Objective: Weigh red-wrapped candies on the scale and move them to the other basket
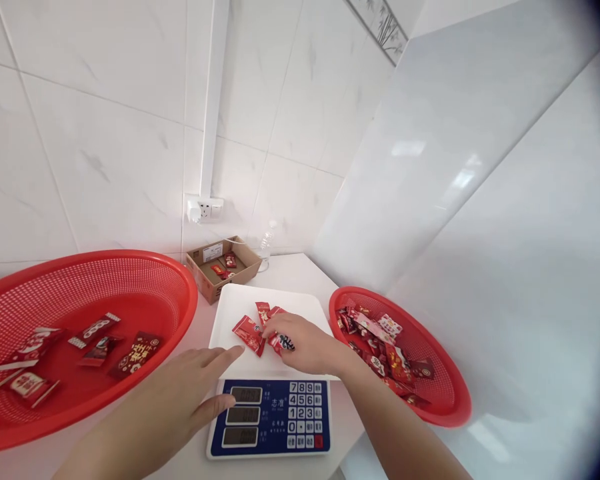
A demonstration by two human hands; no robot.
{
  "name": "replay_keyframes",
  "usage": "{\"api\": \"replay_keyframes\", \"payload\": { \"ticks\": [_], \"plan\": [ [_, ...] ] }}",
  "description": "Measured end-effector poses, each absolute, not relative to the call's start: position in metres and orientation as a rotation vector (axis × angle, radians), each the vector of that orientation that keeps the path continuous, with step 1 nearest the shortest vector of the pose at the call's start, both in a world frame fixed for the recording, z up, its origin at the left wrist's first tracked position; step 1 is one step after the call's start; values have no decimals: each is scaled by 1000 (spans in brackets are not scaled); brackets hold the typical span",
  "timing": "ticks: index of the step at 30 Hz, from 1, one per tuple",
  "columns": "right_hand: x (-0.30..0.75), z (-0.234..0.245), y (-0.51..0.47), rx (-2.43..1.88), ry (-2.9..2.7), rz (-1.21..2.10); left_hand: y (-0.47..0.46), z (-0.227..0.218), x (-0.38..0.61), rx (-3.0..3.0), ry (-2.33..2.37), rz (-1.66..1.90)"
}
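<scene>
A digital weighing scale stands in front of me, its white pan (230,310) above a blue panel with displays and number keys (280,413). Several small red snack packets (249,333) lie on the pan. My right hand (305,343) is over the pan's right half, fingers curled down on a red packet with dark lettering (283,343); its fingertips are partly hidden. To the left, my left hand (200,383) hovers near the pan's front left corner, thumb and fingers apart, with nothing in it.
A large red mesh basket (175,280) on the left holds several snack packets. Another red basket (453,393) at the right holds a pile of them. Behind the pan are a cardboard box (213,287) with a few packets, a clear plastic bottle (267,241) and a wall socket (210,210).
</scene>
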State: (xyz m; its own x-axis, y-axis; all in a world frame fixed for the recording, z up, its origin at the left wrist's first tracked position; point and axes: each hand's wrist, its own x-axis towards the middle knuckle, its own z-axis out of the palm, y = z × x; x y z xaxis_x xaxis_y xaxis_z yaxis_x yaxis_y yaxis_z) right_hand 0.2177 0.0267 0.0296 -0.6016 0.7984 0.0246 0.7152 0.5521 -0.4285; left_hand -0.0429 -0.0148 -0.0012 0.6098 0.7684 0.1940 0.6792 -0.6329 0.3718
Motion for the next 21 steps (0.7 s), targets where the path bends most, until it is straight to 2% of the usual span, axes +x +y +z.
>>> {"api": "replay_keyframes", "payload": {
  "ticks": [6,12,17,21],
  "plan": [
    [235,17,15,-1502,-2523,689,-15,-1,-44,2546,1200,443],
    [251,23,0,-1668,-2338,646,-15,-3,-45,2538,1206,477],
    [285,28,-22,-1720,-1861,439,-13,-6,-46,2540,1210,489],
    [331,11,-38,-1873,-1460,157,-12,-2,-47,2556,1215,509]
  ]
}}
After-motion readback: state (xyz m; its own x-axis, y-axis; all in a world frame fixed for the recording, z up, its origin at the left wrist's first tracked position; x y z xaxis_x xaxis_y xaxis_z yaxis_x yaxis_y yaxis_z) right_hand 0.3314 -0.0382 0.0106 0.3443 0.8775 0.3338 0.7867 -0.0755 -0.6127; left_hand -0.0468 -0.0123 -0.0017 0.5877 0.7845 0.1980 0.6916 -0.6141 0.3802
